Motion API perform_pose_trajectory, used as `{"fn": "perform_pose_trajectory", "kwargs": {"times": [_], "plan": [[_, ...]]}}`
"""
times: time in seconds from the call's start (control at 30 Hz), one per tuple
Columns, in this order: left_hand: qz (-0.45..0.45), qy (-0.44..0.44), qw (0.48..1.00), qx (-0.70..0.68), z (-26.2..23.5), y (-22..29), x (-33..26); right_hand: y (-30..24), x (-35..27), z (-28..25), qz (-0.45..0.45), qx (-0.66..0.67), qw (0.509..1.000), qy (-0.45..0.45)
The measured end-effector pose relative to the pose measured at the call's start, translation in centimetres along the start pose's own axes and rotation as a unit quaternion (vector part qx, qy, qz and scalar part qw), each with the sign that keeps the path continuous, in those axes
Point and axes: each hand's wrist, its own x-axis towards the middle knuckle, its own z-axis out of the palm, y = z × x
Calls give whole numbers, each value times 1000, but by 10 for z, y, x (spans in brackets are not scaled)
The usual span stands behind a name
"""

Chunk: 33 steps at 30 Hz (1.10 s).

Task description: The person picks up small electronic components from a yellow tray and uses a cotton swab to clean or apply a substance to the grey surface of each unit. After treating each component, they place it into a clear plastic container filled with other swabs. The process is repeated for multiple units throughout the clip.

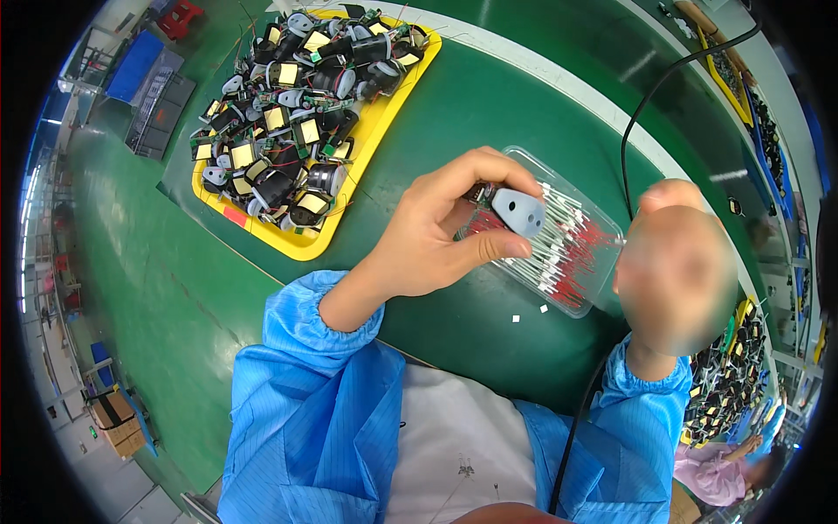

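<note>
Left of the clear box (596,284), a yellow tray (367,141) keeps heaped parts (279,113) within its rim. Above the box's left side, the left hand's (428,231) grip is closed on a gray piece (519,212), pinching opposite edges, seemingly to leave its holed face clear. Wires (563,249) fill the box, presumably for easy reach. At its right, the right hand (672,275) blurs; its grip cannot be told.

Green bench (454,109): yellow tray (377,131), clear wire box (598,275), two white scraps (516,319).

Smooth grey plastic housing (522,214), glossy clear box (602,278).
</note>
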Motion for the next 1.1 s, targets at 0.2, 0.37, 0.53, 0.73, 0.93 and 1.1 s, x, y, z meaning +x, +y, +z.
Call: {"fn": "perform_pose_trajectory", "kwargs": {"times": [0.2, 0.37, 0.53, 0.73, 0.93, 1.1], "plan": [[49, -7, 999, -10, -1, -6, 2, 4, -2, -5, -131, -156, 978, -44], [63, -13, 998, 9, -1, -4, 3, 5, -2, -3, -142, -197, 968, -57], [74, -21, 997, 22, -2, -6, 3, 5, -2, -3, -139, -212, 966, -59], [68, -15, 997, 23, -1, -5, 3, 5, -1, -1, -169, -256, 949, -72], [71, -19, 997, 31, -2, -6, 3, 7, -2, 4, -190, -275, 940, -74], [69, -14, 997, 27, -2, -7, 3, -1, -1, 7, -201, -328, 918, -96]]}}
